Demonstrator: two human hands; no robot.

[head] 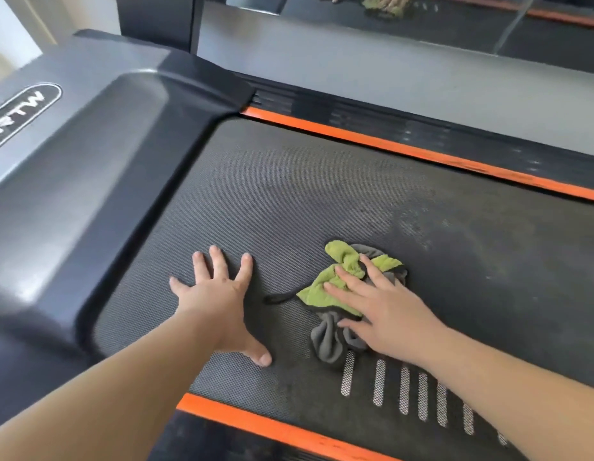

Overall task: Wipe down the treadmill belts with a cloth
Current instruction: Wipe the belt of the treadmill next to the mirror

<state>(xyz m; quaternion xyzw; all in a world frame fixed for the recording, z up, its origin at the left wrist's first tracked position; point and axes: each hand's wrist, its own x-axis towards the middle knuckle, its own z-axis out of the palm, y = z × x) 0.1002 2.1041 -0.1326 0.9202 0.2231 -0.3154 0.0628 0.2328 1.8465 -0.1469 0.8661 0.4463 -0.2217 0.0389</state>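
Note:
The dark textured treadmill belt (305,194) fills the middle of the head view. A crumpled green and grey cloth (335,277) lies on it. My right hand (382,311) presses flat on the cloth with straight, spread fingers. My left hand (219,294) rests palm down on the bare belt to the left of the cloth, fingers spread, close to the motor cover.
The black motor cover (99,168) rises at the left. Orange side strips run along the far edge (422,154) and the near edge (272,424) of the belt. White stripe marks (405,387) sit on the belt under my right forearm. A mirror (405,15) stands beyond the treadmill.

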